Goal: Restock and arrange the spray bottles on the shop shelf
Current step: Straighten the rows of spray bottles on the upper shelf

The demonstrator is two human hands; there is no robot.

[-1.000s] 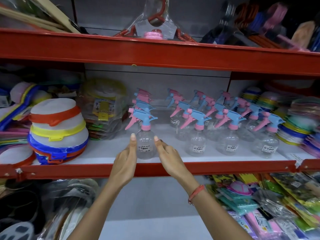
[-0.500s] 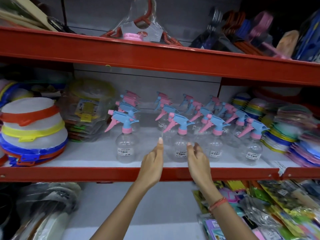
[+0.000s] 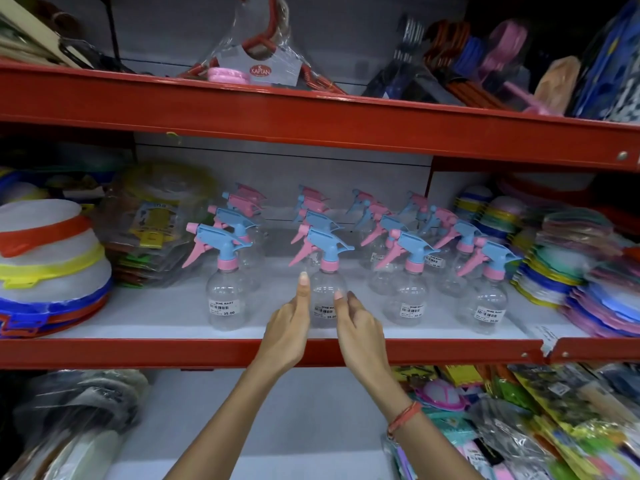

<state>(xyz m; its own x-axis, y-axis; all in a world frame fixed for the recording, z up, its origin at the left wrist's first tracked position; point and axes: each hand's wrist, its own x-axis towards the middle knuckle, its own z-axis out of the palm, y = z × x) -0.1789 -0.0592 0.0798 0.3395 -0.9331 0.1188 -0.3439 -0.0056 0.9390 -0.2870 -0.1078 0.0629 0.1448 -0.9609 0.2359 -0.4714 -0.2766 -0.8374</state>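
On the white shelf (image 3: 104, 320), the clear spray bottles (image 3: 408, 292) stand in front-to-back files, labels forward so prices read from the aisle; all look empty. Your left hand (image 3: 287, 327) and right hand (image 3: 360, 327) bracket the second file's front bottle (image 3: 325, 296), fingers loose against its sides, cupping rather than clenching, seemingly to square it up.
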